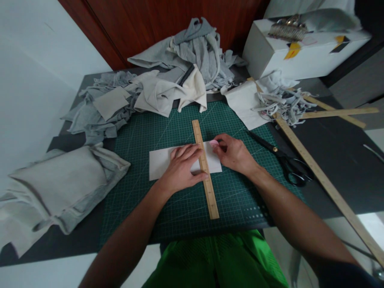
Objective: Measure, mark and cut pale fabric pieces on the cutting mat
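Head view: on the green cutting mat, a white rectangle lies crosswise under a short wooden ruler. The left hand rests over both, fingers spread and grasping nothing, thumb on the ruler. The right hand pinches a small pink piece between its fingers near the rectangle's far right corner. Black scissors lie right, partly on the desk.

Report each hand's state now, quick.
Left hand: open, lying across the short wooden ruler and white piece.
Right hand: closed, pinching a small pink piece.
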A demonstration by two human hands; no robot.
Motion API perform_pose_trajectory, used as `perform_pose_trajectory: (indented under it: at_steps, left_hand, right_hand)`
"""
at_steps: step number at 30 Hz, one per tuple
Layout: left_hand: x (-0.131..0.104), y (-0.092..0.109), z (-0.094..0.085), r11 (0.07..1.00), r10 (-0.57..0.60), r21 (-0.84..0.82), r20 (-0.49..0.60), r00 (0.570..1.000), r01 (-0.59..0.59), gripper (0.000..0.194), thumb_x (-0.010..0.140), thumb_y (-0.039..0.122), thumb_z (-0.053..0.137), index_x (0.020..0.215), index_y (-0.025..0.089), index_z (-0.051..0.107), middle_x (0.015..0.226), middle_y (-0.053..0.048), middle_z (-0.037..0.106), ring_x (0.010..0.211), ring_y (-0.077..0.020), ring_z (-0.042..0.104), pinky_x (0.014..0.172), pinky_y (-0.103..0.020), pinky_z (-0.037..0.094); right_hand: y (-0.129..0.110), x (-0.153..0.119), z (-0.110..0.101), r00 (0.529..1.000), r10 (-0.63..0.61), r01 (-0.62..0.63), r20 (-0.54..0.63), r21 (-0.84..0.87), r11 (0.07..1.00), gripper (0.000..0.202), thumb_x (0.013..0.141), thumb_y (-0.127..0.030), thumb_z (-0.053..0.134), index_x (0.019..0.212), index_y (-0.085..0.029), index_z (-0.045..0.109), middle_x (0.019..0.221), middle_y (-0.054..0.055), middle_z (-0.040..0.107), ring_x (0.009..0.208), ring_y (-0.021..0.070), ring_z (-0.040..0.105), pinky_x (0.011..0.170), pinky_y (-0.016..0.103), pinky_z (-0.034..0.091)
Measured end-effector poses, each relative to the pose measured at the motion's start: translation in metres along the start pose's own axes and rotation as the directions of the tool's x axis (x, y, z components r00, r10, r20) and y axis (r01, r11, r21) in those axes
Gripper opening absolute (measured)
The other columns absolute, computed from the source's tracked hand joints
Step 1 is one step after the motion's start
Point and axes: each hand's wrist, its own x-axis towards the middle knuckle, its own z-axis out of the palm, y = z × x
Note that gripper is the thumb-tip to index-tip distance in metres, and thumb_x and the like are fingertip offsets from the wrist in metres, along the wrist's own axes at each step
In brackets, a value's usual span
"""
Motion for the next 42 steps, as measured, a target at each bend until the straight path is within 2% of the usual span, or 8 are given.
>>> perform_pose_trajectory:
  at_steps: [9, 16, 21, 27, 36, 42]
  left_hand:
    - [-0.001, 0.003, 0.001, 0.999, -0.040, 0.006, 0.026, 0.999, 0.040, 0.077, 0.085, 0.059, 0.077, 0.150, 0.025, 0.054, 0.160, -0.010, 0.051, 0.149, -0.0365, 0.040, 0.122, -0.059, 0.027]
    - [0.000, 0.004, -0.001, 0.999, -0.045, -0.022, 0.024, 0.999, 0.045, 0.078, 0.084, 0.057, 0.079, 0.151, 0.025, 0.054, 0.161, -0.009, 0.051, 0.148, -0.0360, 0.041, 0.122, -0.058, 0.027]
    - [0.000, 0.004, -0.001, 0.997, -0.061, -0.055, 0.027, 0.998, 0.062, 0.075, 0.083, 0.057, 0.079, 0.148, 0.025, 0.057, 0.161, -0.010, 0.051, 0.150, -0.0366, 0.039, 0.122, -0.061, 0.026]
    - [0.000, 0.003, 0.001, 0.996, -0.047, -0.079, 0.001, 0.999, 0.047, 0.076, 0.083, 0.055, 0.079, 0.149, 0.026, 0.055, 0.161, -0.009, 0.051, 0.149, -0.0360, 0.040, 0.122, -0.061, 0.025]
    - [0.000, 0.003, 0.002, 0.997, -0.031, -0.066, -0.016, 0.999, 0.030, 0.076, 0.083, 0.056, 0.079, 0.149, 0.026, 0.055, 0.159, -0.010, 0.052, 0.148, -0.0364, 0.041, 0.120, -0.061, 0.027]
    - [0.001, 0.003, 0.002, 0.998, -0.029, -0.064, -0.009, 1.000, 0.028, 0.077, 0.083, 0.054, 0.081, 0.150, 0.025, 0.054, 0.159, -0.010, 0.053, 0.148, -0.0360, 0.042, 0.120, -0.060, 0.028]
  right_hand:
    - [-0.009, -0.004, 0.008, 0.999, -0.004, 0.004, -0.042, 0.002, 1.000, 0.018, 0.096, -0.029, 0.057, 0.108, -0.017, 0.064, 0.069, 0.002, 0.070, 0.057, 0.0154, 0.063, 0.060, 0.029, 0.048]
    - [-0.015, 0.000, 0.020, 0.999, -0.006, 0.003, -0.046, -0.061, 0.998, 0.019, 0.097, -0.028, 0.055, 0.110, -0.016, 0.063, 0.075, 0.005, 0.073, 0.063, 0.0176, 0.067, 0.065, 0.030, 0.049]
    - [-0.018, 0.001, 0.021, 0.998, 0.028, -0.034, -0.048, -0.125, 0.992, 0.019, 0.096, -0.027, 0.056, 0.110, -0.017, 0.064, 0.079, 0.007, 0.075, 0.066, 0.0200, 0.070, 0.066, 0.032, 0.050]
    - [-0.020, 0.005, 0.023, 0.998, 0.015, -0.022, -0.054, -0.122, 0.992, 0.021, 0.097, -0.029, 0.055, 0.111, -0.017, 0.064, 0.078, 0.006, 0.076, 0.067, 0.0199, 0.070, 0.071, 0.032, 0.054]
    - [-0.021, 0.013, 0.026, 0.999, 0.029, -0.034, -0.034, -0.172, 0.984, 0.022, 0.098, -0.030, 0.054, 0.109, -0.016, 0.065, 0.076, 0.007, 0.077, 0.064, 0.0199, 0.070, 0.065, 0.031, 0.050]
    - [-0.022, 0.010, 0.025, 0.999, 0.031, -0.036, -0.032, -0.179, 0.983, 0.019, 0.097, -0.028, 0.055, 0.105, -0.016, 0.066, 0.081, 0.009, 0.078, 0.070, 0.0213, 0.073, 0.068, 0.031, 0.052]
